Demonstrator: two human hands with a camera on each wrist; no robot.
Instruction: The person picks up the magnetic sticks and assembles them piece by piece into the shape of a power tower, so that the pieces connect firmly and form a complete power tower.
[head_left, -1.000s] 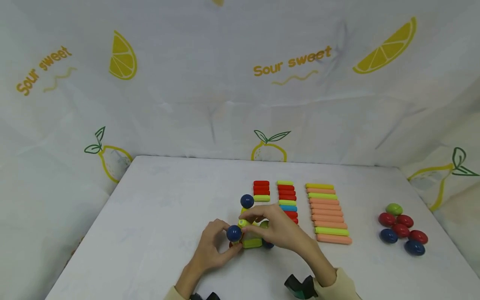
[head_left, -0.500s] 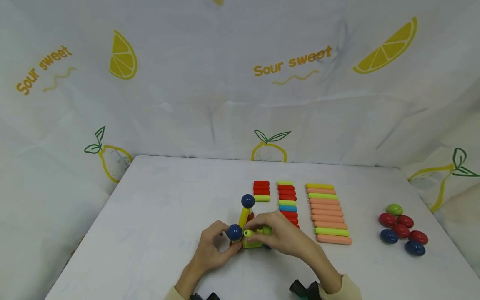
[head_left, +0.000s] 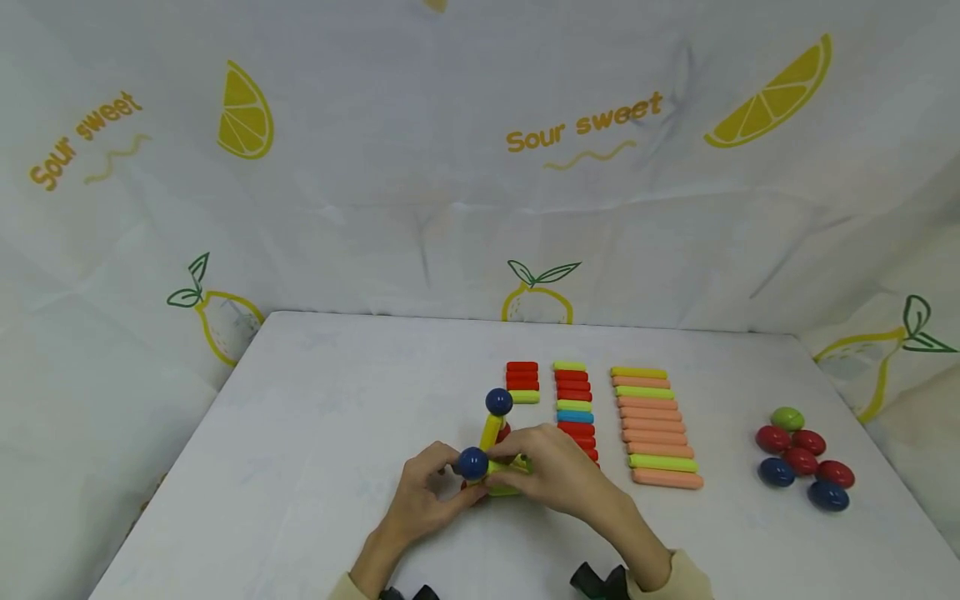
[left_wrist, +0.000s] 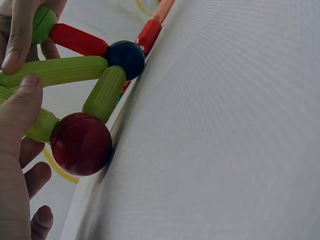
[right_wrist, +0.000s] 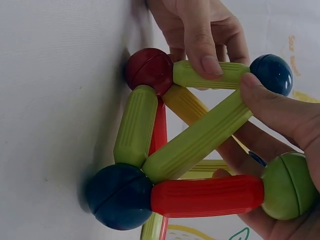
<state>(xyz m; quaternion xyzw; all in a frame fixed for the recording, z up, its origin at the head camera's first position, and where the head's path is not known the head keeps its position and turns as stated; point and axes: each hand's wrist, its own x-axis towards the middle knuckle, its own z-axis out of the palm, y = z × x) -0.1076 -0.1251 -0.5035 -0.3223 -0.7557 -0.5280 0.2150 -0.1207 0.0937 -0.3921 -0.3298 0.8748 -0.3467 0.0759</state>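
Lime-green plastic, the long rod (right_wrist: pixel 197 137) slants across one side of a ball-and-stick frame (right_wrist: pixel 207 195) on the near part of the white table (head_left: pixel 352 383), its low end at the lower blue ball (right_wrist: pixel 120 197) and its other end near the upper blue ball (right_wrist: pixel 272 75). Pinched between thumb and fingers, that rod is in the right hand (head_left: pixel 558 467); the left hand (head_left: pixel 435 487) grips the short green rod (right_wrist: pixel 190 75) that rises from the red ball (right_wrist: pixel 150 71) to the upper blue ball. Bracing that side with a diagonal looks to be the step in hand. Next, I judge, the rod's upper end wants bringing square onto the upper blue ball while the left hand keeps the upright steady (whether they already touch, the right thumb hides). Just beyond the frame and right hand lie the short sticks (head_left: pixel 573 397) in two rows, then the long sticks (head_left: pixel 652 424) in one, and well apart at the right, the loose balls (head_left: pixel 800 462). Behind hangs a lemon-printed cloth (head_left: pixel 390 167).
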